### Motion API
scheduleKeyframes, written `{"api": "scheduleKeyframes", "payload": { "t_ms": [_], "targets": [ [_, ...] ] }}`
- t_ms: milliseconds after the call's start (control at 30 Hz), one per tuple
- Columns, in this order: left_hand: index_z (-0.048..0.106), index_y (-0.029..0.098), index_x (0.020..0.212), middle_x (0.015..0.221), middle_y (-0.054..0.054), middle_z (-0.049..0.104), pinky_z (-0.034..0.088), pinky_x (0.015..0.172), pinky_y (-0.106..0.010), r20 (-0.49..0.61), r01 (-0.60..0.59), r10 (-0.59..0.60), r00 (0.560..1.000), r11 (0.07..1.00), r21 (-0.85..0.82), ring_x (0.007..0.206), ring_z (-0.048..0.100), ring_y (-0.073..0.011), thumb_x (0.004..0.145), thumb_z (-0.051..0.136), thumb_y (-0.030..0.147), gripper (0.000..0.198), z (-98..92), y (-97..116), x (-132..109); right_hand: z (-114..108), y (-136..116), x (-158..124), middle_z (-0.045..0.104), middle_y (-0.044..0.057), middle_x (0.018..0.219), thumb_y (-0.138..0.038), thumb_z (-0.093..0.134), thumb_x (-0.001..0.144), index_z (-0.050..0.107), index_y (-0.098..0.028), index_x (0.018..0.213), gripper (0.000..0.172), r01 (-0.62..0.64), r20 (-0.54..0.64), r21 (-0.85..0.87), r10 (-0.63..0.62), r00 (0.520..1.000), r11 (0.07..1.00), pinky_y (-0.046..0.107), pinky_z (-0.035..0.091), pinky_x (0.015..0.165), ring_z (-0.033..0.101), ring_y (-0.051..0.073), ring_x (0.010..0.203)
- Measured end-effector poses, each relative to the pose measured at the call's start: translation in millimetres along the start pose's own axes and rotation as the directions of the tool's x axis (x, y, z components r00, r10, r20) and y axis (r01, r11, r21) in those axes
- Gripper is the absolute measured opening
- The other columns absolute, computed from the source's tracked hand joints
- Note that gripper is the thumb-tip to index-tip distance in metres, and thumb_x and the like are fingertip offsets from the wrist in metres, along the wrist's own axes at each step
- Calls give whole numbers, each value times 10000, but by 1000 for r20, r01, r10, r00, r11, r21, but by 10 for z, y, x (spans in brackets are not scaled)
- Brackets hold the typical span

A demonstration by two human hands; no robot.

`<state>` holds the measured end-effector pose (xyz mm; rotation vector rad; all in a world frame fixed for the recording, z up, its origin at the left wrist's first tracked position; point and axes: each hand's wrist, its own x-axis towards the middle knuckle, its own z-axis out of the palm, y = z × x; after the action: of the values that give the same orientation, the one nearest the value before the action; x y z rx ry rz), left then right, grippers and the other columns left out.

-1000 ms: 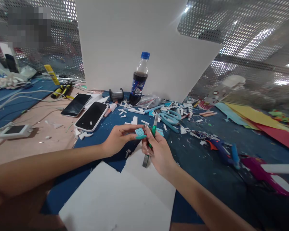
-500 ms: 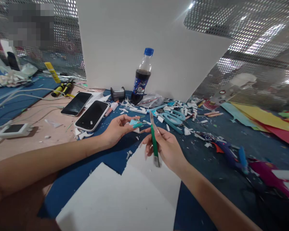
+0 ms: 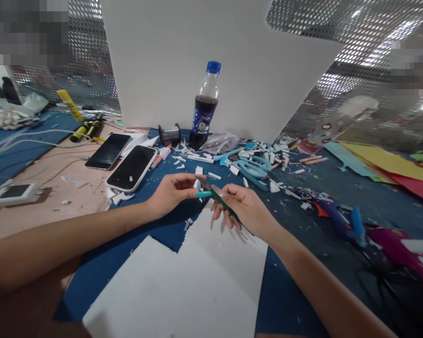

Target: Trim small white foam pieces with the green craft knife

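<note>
My left hand (image 3: 167, 195) pinches a small light-blue and white piece (image 3: 197, 183) between thumb and fingertips. My right hand (image 3: 250, 209) is closed around a green-handled craft knife (image 3: 227, 205). The knife's blade points up and left, reaching the small piece at my left fingertips; whether it cuts in cannot be made out. Both hands are raised over the far part of a notched white board (image 3: 183, 291), which lies on the blue mat (image 3: 102, 277).
Behind my hands stand a Pepsi bottle (image 3: 204, 110) and a wire spool (image 3: 169, 135). Blue-handled scissors (image 3: 254, 166) lie among white scraps. Two phones (image 3: 132, 168) are at left, coloured sheets (image 3: 380, 164) at right. A large white panel (image 3: 183, 56) rises behind.
The craft knife has tilted from nearly upright to slanting left, its blade now at the small piece. My left hand has turned that piece so less of its blue face shows.
</note>
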<state>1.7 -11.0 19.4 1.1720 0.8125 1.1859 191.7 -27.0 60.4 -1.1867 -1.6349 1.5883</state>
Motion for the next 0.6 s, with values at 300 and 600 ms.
{"api": "scheduleKeyframes", "payload": {
  "t_ms": [300, 600],
  "targets": [
    [724, 175, 890, 706, -16, 671, 486, 658, -273, -14, -79, 81, 997, 989, 123, 660, 587, -132, 599, 780, 284, 316, -45, -67, 3, -45, 19, 10, 706, 74, 686, -463, 591, 788, 606, -139, 677, 343, 12, -60, -88, -18, 998, 996, 164, 376, 290, 544, 76, 349],
    [729, 192, 926, 690, -5, 658, 478, 635, -256, 6, -96, 97, 995, 978, 187, 626, 557, -109, 635, 755, 282, 306, -34, -39, -2, -49, -1, -5, 655, 23, 556, -405, 555, 834, 590, -155, 646, 315, 59, -107, -179, -79, 991, 982, 158, 294, 292, 392, 27, 285]
  ]
}}
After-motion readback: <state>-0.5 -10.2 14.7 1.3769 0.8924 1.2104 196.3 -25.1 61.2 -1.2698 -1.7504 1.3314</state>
